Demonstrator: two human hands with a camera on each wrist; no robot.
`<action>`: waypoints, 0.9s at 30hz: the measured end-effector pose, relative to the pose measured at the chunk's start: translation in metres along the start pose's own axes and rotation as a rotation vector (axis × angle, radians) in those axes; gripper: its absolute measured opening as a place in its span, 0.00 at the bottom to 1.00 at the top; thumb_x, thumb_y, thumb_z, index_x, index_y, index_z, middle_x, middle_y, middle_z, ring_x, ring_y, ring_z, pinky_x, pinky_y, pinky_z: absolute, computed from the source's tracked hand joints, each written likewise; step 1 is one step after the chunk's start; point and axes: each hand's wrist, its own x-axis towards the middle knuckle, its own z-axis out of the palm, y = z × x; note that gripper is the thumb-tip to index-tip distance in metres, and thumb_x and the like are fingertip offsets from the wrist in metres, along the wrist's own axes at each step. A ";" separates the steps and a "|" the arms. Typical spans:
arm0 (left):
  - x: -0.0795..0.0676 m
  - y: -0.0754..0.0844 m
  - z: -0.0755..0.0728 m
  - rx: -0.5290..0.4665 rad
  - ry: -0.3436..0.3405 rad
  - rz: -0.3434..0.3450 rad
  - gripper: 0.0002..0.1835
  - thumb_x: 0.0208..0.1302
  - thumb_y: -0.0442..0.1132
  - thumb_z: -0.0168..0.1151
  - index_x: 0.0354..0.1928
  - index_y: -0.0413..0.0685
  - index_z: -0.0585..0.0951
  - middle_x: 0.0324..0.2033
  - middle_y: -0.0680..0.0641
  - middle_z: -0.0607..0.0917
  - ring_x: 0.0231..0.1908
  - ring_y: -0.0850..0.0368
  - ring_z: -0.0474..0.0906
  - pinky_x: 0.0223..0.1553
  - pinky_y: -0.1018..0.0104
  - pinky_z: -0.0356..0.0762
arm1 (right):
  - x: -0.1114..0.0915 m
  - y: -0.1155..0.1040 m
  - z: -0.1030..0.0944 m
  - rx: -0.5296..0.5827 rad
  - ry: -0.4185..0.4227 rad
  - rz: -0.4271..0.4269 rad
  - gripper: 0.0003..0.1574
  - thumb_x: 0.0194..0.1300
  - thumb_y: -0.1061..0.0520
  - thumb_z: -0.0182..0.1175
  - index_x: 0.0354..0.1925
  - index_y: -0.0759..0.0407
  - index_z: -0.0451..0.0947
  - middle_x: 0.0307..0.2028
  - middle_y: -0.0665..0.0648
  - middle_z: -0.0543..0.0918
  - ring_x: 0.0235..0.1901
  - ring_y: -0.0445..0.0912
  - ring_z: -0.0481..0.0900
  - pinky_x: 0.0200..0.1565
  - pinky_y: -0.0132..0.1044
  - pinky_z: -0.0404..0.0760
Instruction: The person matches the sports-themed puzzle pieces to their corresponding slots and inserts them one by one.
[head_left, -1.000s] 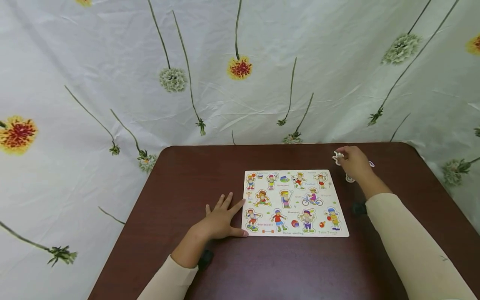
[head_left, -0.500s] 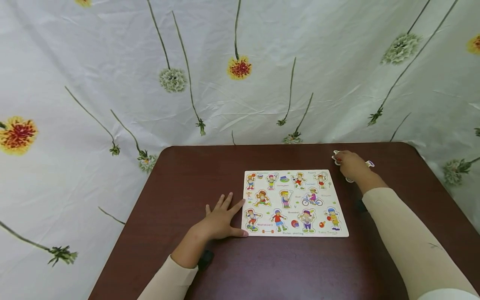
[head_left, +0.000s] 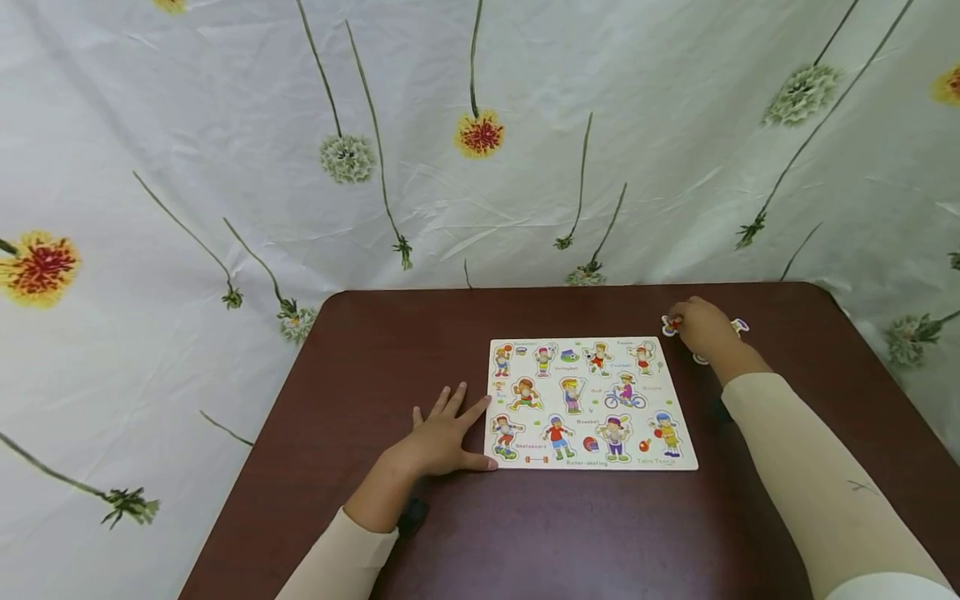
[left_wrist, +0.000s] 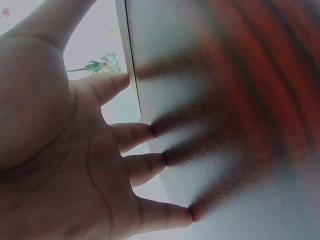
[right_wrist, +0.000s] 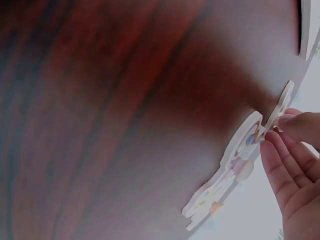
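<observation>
A white puzzle board [head_left: 585, 450] printed with cartoon children playing sports lies on the dark table. My left hand [head_left: 435, 442] is spread flat, its thumb and index fingertip at the board's left edge; the left wrist view shows the straight fingers [left_wrist: 165, 216] resting on the tabletop. Beyond the board's far right corner, my right hand [head_left: 705, 329] pinches a small white-edged puzzle piece [head_left: 669, 326] between thumb and fingers. From the right wrist, the held piece [right_wrist: 285, 100] appears edge-on, and the hand [right_wrist: 295, 160] has other flat pieces [right_wrist: 240, 145] beside it.
More puzzle pieces [head_left: 740, 326] lie partly hidden behind and under the right hand. The brown table [head_left: 390, 350] ends at a white flowered cloth [head_left: 420, 208] hanging behind it. Dark wrist gear [head_left: 412, 517] shows under the left wrist.
The right hand has shifted slightly left and lower over the pieces, and the pinched piece has turned and moved a little toward the board. The left hand has stayed still.
</observation>
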 end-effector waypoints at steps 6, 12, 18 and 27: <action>0.000 -0.001 0.001 0.005 -0.003 0.001 0.54 0.54 0.66 0.72 0.80 0.66 0.56 0.81 0.39 0.45 0.81 0.36 0.37 0.68 0.19 0.40 | 0.000 0.001 0.001 0.005 -0.006 -0.003 0.16 0.72 0.68 0.53 0.55 0.72 0.76 0.48 0.72 0.76 0.47 0.63 0.77 0.52 0.58 0.78; 0.001 -0.001 0.001 0.007 -0.007 -0.006 0.55 0.54 0.66 0.72 0.80 0.66 0.56 0.81 0.40 0.45 0.81 0.36 0.36 0.68 0.19 0.39 | 0.000 0.002 0.001 0.036 -0.006 0.035 0.15 0.74 0.65 0.52 0.55 0.72 0.75 0.49 0.72 0.75 0.46 0.62 0.76 0.52 0.57 0.78; 0.000 -0.001 0.001 0.007 -0.012 -0.009 0.55 0.54 0.67 0.72 0.80 0.67 0.55 0.81 0.40 0.44 0.81 0.37 0.35 0.68 0.19 0.39 | -0.004 0.001 0.003 0.078 0.034 0.035 0.17 0.76 0.61 0.52 0.55 0.73 0.74 0.48 0.73 0.76 0.47 0.63 0.76 0.52 0.59 0.77; 0.000 -0.001 0.000 0.008 -0.013 -0.007 0.55 0.54 0.67 0.71 0.80 0.67 0.55 0.81 0.41 0.44 0.81 0.37 0.35 0.69 0.20 0.38 | -0.011 0.000 0.001 0.133 0.100 0.059 0.18 0.76 0.58 0.55 0.53 0.73 0.73 0.45 0.72 0.75 0.40 0.60 0.75 0.42 0.54 0.76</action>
